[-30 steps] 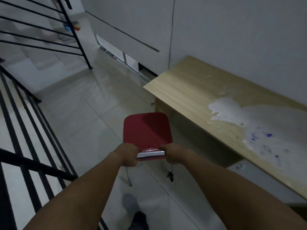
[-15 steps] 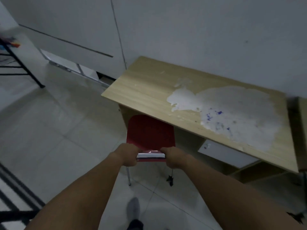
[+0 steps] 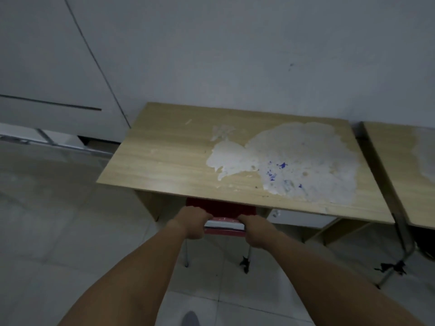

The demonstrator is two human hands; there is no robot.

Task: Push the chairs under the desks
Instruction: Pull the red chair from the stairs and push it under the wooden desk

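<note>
We grip the red chair (image 3: 221, 209) backrest with left hand (image 3: 191, 222) and right hand (image 3: 255, 231), both clenched. Its seat sits partly under the desk (image 3: 179, 161); the backrest and rear legs remain outside, so the push looks unfinished.

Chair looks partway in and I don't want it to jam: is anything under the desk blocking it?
Nothing visible does. The chair seat is already going under the desk, left of the white shelf. The space deeper underneath is hidden.

Two forearms bare to the frame edge, no sleeves, watch, rings or gloves visible. Left hand (image 3: 191, 222) and right hand (image 3: 255, 231) bare. Grey rounded toe of footwear (image 3: 190, 319) at bottom edge, blurred, type unclear.
</note>
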